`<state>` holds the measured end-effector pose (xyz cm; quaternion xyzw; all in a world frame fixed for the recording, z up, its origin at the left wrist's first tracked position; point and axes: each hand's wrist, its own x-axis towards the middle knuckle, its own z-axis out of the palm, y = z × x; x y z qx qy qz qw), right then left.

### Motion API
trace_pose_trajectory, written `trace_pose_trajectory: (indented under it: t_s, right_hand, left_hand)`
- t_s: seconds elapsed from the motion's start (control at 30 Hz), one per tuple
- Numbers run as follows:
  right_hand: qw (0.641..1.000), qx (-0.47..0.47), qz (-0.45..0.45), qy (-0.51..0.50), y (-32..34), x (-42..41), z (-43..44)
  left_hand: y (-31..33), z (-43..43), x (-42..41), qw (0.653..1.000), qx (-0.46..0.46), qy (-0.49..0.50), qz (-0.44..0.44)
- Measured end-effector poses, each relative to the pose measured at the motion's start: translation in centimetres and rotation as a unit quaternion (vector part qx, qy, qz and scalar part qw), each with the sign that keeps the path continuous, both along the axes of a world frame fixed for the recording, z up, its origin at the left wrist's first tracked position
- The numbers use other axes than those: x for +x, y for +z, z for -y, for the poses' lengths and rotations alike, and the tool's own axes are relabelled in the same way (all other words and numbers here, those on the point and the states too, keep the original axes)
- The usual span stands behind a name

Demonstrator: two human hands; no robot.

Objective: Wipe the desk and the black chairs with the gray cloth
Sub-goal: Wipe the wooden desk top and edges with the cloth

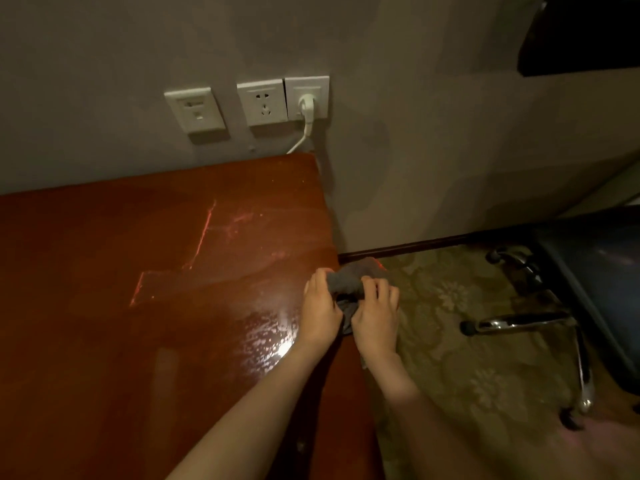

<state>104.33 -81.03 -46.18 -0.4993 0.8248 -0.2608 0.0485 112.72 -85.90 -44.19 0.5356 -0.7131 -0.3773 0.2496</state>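
Gripping the gray cloth (348,284) in both hands at the right edge of the worktop (138,244).
The left hand (320,308) and right hand (375,315) sit side by side, fingers (381,289) curled over the bunched cloth, which hangs partly past the glossy reddish worktop's edge above the patterned carpet (450,341). A black chair (595,271) with chrome legs stands to the right, apart from the hands. Three white wall sockets (265,102) sit above the worktop, one with a plug (306,105).
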Motion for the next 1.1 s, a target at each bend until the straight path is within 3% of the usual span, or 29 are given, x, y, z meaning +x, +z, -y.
trace_pose_trajectory:
  t_s: [0.1,0.17,0.3,0.47,0.57,0.8,0.97,1.1]
  right_hand:
    - [0.996,0.070,0.058,-0.011,0.1,-2.4,2.6]
    - [0.995,0.084,0.039,-0.026,0.3,-3.7,3.8]
    - [0.995,0.085,0.029,-0.040,1.7,-5.0,4.6]
    - [0.993,0.109,0.023,0.036,3.8,-6.2,6.2]
    - [0.996,0.066,0.038,0.049,5.7,-5.6,7.3]
    - [0.994,-0.026,0.009,0.104,9.0,2.4,9.8]
    - [0.982,-0.153,-0.031,0.108,10.3,11.0,12.1]
    - [0.971,-0.178,-0.019,0.158,11.2,18.5,14.2]
  left_hand:
    - [0.7,2.9,-2.6,0.999,0.003,-0.036,0.039]
    - [1.6,4.1,-3.9,0.998,0.028,-0.036,0.046]
    - [3.1,5.2,-4.7,0.991,0.132,0.022,0.009]
    - [4.3,5.7,-4.6,0.973,0.212,0.085,-0.021]
    - [5.1,6.4,-3.3,0.959,0.243,0.120,-0.080]
    - [7.9,8.3,5.1,0.879,0.329,0.184,-0.293]
    - [11.4,9.9,13.5,0.873,0.321,0.177,-0.323]
    - [12.9,11.3,21.4,0.837,0.395,0.213,-0.312]
